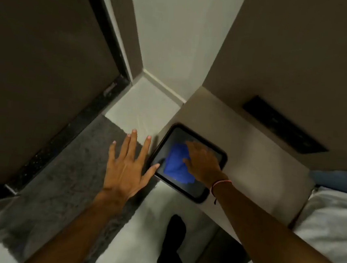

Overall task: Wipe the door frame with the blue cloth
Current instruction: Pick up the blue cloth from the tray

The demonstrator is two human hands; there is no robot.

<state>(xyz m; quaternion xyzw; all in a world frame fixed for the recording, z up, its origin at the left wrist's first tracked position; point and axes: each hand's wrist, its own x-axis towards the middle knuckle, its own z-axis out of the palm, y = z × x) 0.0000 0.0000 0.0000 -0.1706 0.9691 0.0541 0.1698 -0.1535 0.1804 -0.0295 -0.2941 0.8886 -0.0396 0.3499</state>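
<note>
A crumpled blue cloth lies in a dark, rounded square tray on a beige bedside surface. My right hand rests over the cloth's right side, fingers touching it; whether they grip it I cannot tell. My left hand hovers with fingers spread wide, its thumb tip at the tray's left rim, holding nothing. The dark door frame runs down the left beside a brown door.
A grey mat lies on the pale floor before the door. A black socket panel sits on the beige wall at right. White bedding fills the lower right. My dark-clad leg stands below the tray.
</note>
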